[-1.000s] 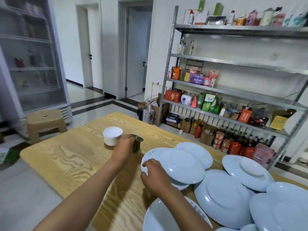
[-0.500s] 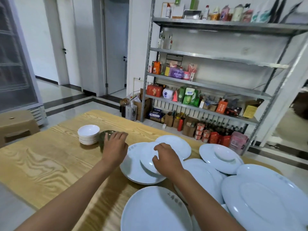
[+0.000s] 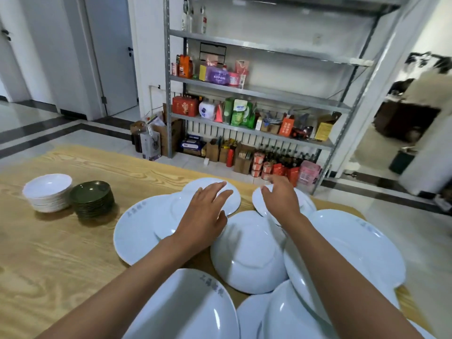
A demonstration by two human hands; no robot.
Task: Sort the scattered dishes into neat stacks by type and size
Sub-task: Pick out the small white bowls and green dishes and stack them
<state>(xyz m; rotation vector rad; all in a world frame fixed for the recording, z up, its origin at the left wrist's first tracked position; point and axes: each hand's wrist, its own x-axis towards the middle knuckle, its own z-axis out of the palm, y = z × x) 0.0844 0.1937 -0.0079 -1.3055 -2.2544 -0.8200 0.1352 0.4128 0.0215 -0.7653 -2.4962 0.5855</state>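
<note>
Several white plates of different sizes lie scattered and overlapping on the wooden table (image 3: pixel 61 253). My left hand (image 3: pixel 208 214) stretches open over a small white plate (image 3: pixel 232 204) at the far middle, fingers straight. My right hand (image 3: pixel 278 199) reaches with spread fingers onto another small plate (image 3: pixel 305 204) at the far right. A big plate (image 3: pixel 132 231) with grey lettering lies left of my left hand, an upside-down plate (image 3: pixel 249 253) sits between my arms. A stack of white bowls (image 3: pixel 47 192) and a stack of dark green saucers (image 3: pixel 91 199) stand at the left.
A metal shelf rack (image 3: pixel 244 89) full of boxes and bottles stands just beyond the table's far edge. More large white plates (image 3: pixel 354 248) crowd the near right. Doors (image 3: pixel 112 50) and tiled floor lie at the back left.
My left hand left the green saucer stack and moved right over the small far plate. My right hand moved from the middle plates to the far right plate. The view swung right.
</note>
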